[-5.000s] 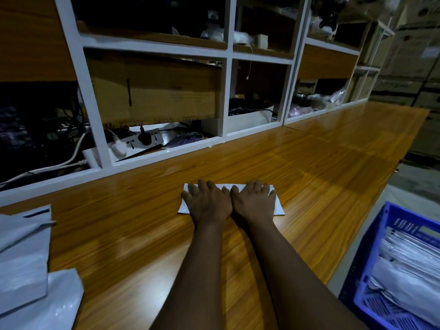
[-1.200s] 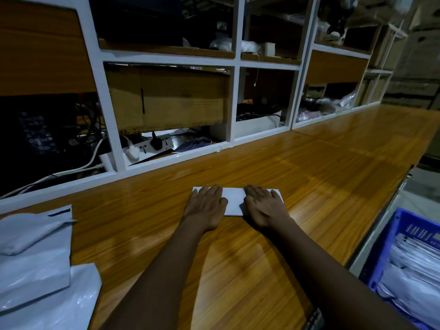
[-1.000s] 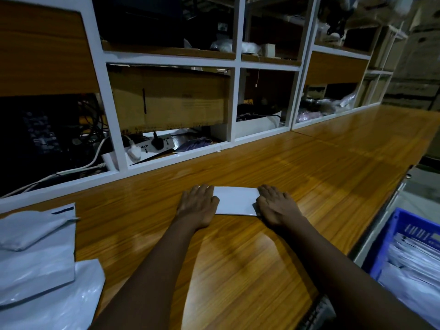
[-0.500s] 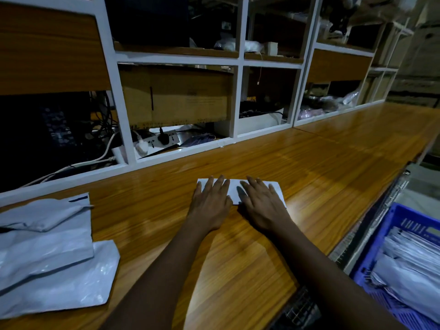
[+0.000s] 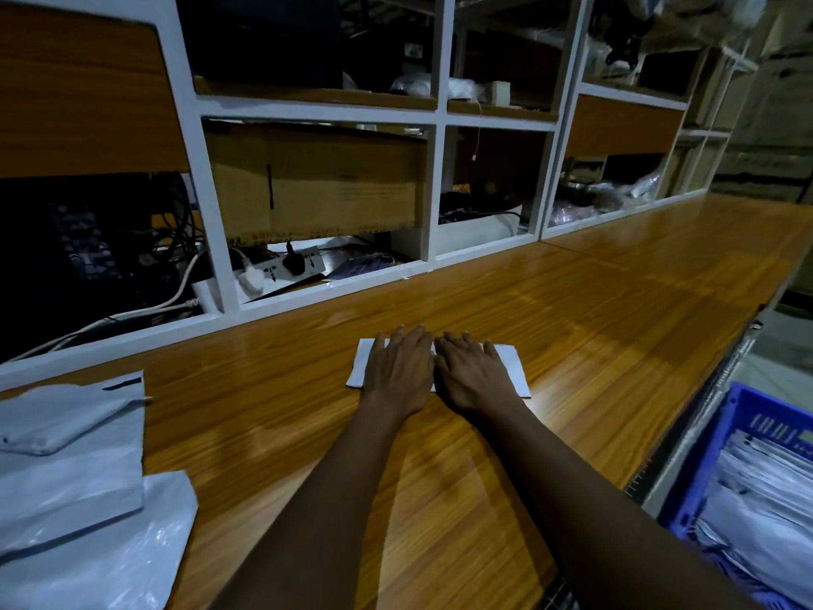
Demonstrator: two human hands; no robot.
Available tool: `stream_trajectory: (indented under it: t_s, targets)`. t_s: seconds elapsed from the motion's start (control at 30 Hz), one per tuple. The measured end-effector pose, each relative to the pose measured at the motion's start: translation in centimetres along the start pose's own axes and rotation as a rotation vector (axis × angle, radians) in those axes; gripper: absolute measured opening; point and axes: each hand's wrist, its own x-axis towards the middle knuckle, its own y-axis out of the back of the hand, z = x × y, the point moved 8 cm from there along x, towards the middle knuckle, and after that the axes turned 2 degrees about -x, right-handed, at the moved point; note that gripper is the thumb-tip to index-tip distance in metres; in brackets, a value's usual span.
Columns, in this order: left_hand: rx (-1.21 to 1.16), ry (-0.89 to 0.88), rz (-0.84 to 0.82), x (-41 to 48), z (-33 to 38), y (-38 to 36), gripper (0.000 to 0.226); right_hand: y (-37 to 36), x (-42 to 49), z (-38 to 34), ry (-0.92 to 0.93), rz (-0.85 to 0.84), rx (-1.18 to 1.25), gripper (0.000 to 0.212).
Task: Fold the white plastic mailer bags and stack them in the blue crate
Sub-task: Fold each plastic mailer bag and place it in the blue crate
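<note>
A folded white mailer bag [image 5: 512, 367] lies flat on the wooden worktop [image 5: 616, 310], in the middle of the view. My left hand [image 5: 398, 372] and my right hand [image 5: 473, 374] rest palm-down on it side by side, fingers spread, covering most of it. Neither hand grips it. Only the bag's left and right ends show. Unfolded white mailer bags [image 5: 75, 477] lie in a loose pile at the worktop's left edge. The blue crate [image 5: 712, 455] stands low at the right, beyond the worktop's edge, with folded white bags [image 5: 765, 499] stacked inside.
A white shelf unit [image 5: 435, 121] runs along the back of the worktop, holding a cardboard box [image 5: 316, 182], a power strip [image 5: 281, 268] with plugs and cables. The worktop stretches away to the right.
My hands slid apart along the folded bag a second ago, then came back together over its middle. The bag stays in place.
</note>
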Motion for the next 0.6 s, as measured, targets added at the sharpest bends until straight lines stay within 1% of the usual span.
stream_trajectory:
  t_s: [0.1, 0.23, 0.33, 0.4, 0.47, 0.5, 0.57, 0.6]
  targets:
    - [-0.029, -0.016, -0.066, 0.4, -0.2, -1.0, 0.056, -0.7, 0.2, 0.3, -0.032, -0.05, -0.029, 0.075]
    - [-0.029, 0.021, -0.107, 0.7, -0.9, -1.7, 0.052, -1.2, 0.1, 0.6, -0.012, -0.091, -0.121, 0.078]
    - [-0.05, 0.059, -0.169, 0.9, -1.7, -2.4, 0.054, -1.6, -0.3, 1.3, -0.018, -0.154, -0.151, 0.059]
    - [-0.003, 0.037, -0.198, 0.9, -2.0, -2.9, 0.055, -1.4, -0.6, 2.1, -0.038, -0.205, -0.158, 0.061]
    - [0.087, -0.005, -0.224, 0.9, -2.1, -3.1, 0.056, -0.8, -0.8, 2.9, -0.018, -0.17, -0.189, 0.065]
    - [0.099, -0.004, -0.228, 1.0, -2.3, -3.2, 0.056, -0.7, -0.9, 3.6, -0.03, -0.179, -0.187, 0.061]
    - [0.055, 0.024, -0.22, 1.1, -3.0, -3.3, 0.053, -1.0, -1.0, 5.1, -0.066, -0.219, -0.169, 0.052]
    - [0.014, 0.041, -0.217, 1.1, -3.3, -3.3, 0.052, -1.2, -1.1, 5.7, -0.085, -0.251, -0.157, 0.052]
